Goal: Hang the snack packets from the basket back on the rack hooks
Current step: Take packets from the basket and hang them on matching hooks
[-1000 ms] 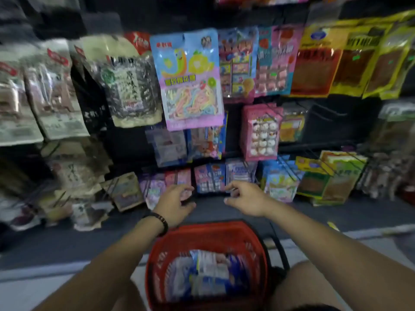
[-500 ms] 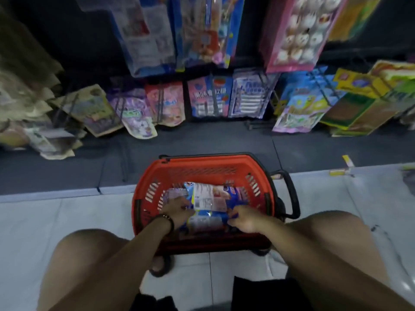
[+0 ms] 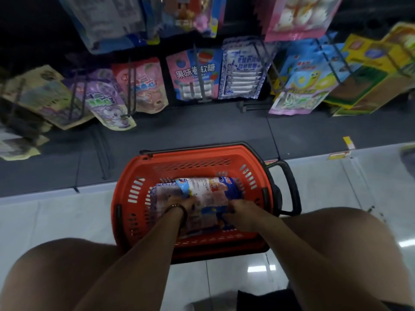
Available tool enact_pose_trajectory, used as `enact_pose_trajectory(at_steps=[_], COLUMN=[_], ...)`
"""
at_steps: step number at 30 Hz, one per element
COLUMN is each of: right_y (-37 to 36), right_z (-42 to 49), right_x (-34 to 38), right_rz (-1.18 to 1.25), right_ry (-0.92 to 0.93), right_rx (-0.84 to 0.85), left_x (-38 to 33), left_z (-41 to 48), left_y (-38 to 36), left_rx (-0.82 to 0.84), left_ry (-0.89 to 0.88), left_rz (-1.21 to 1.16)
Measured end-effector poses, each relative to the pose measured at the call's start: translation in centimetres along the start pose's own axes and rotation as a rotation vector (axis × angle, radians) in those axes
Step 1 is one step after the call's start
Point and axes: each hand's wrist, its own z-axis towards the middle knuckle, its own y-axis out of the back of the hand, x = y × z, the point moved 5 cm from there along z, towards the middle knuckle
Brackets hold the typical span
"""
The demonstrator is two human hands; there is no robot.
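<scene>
While I crouch over the red basket (image 3: 193,158), my right hand (image 3: 241,213) grips the blue-and-white packet (image 3: 208,191) — left hand (image 3: 179,204) touches it, hold too blurred to tell.

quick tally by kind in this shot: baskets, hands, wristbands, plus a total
basket: 1
hand: 2, left hand and right hand, both in the basket
wristband: 1, on the left wrist
total: 4
</scene>
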Motion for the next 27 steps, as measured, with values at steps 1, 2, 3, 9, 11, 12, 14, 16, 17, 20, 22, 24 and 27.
enact_pose_trajectory(at_steps=[1, 2, 3, 9, 11, 12, 14, 16, 17, 20, 22, 24, 27], right_y=[-0.1, -0.1, -0.2, -0.1, -0.4, -0.5, -0.9, -1.0, -0.9, 0.0, 0.4, -0.2, -1.9], right_z=[0.0, -0.1, -0.2, -1.7, -2.1, -2.6, -3.6, -4.8, -5.3, -7.2, -9.0, -10.9, -12.8], right_x=[0.1, 0.1, 0.1, 0.4, 0.3, 0.4, 0.7, 1.2, 1.4, 2.2, 2.9, 3.4, 4.3], right_rz=[-0.002, 0.006, 0.005, -0.005, -0.023, -0.033, -0.04, -0.016, 0.01, 0.269, 0.568, 0.811, 1.153], right_ry=[0.013, 0.022, 0.019, 0.006, -0.012, -0.015, -0.016, -0.007, 0.003, 0.051, 0.089, 0.121, 0.178], right_rx=[-0.01, -0.019, -0.02, -0.016, -0.026, -0.034, -0.049, -0.094, -0.135, -0.285, -0.35, -0.371, -0.269], left_x=[-0.5, -0.8, -1.3, -1.3, 0.7, 2.4, 3.1, 2.3, 2.3, 2.3, 2.6, 2.9, 3.0], left_z=[-0.1, 0.2, 0.1, -1.5, -0.8, 0.6, -2.0, -7.2, -9.4, -15.1, -18.0, -19.8, -21.1], left_y=[-0.3, -0.8, -1.1, -0.9, -0.6, -0.5, 1.3, 3.5, 4.4, 6.0, 6.5, 6.5, 5.8], left_rx=[0.04, 0.067, 0.092, 0.075, 0.055, 0.046, 0.036, 0.026, 0.033, 0.049, 0.101, 0.176, 0.247], left_ry=[0.002, -0.006, -0.013, -0.154, -0.168, -0.163, -0.198, -0.252, -0.278, -0.358, -0.408, -0.452, -0.476], left_rz=[-0.032, -0.059, -0.094, -0.064, -0.118, -0.165, -0.264, -0.42, -0.505, -0.721, -0.835, -0.963, -1.019])
